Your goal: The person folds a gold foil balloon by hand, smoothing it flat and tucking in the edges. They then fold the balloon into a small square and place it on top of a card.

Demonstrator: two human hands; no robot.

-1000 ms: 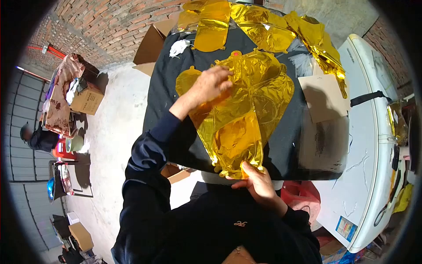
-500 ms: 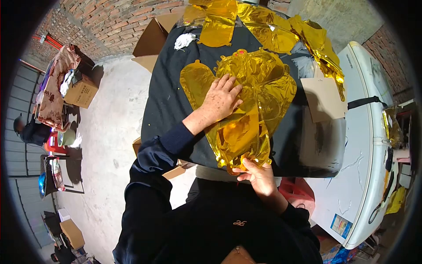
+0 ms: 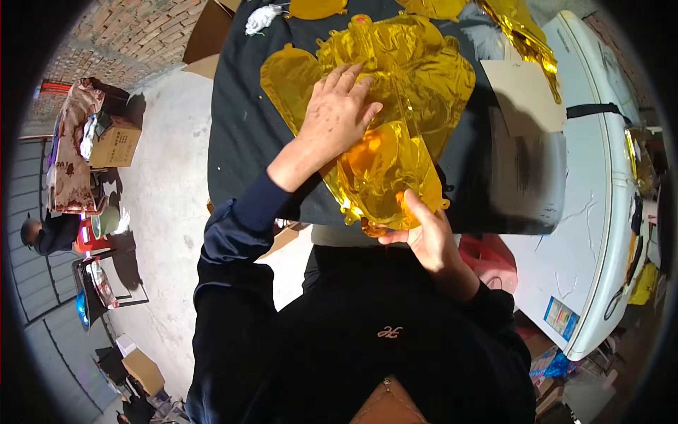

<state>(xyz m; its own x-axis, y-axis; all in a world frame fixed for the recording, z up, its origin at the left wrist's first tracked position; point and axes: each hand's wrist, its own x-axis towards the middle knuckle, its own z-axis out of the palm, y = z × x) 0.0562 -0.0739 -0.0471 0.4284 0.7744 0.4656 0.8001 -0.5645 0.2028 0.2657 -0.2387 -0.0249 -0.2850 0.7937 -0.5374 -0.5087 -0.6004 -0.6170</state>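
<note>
A flat, uninflated gold foil balloon (image 3: 441,78) lies on the black-covered table, its near end reaching the front edge. My left hand (image 3: 332,116) rests across its left-middle part, palm down with fingers extended. At the near end, my right hand (image 3: 432,240) is closed with thumb and fingers pinching the foil's lower edge. The foil between my hands looks crinkled and shiny. A small red spot (image 3: 361,19) shows at the balloon's far tip.
More gold foil (image 3: 519,35) hangs at the back right, near a cardboard sheet (image 3: 522,95). A white crumpled cloth (image 3: 263,20) lies at the far left of the black table cover (image 3: 240,134). A white freezer (image 3: 586,212) stands right. Another person (image 3: 53,234) is at the far left.
The view has tilted down, so the table sits higher in the picture. My left hand remains on the foil, and my right hand still pinches the near edge with its thumb more raised.
</note>
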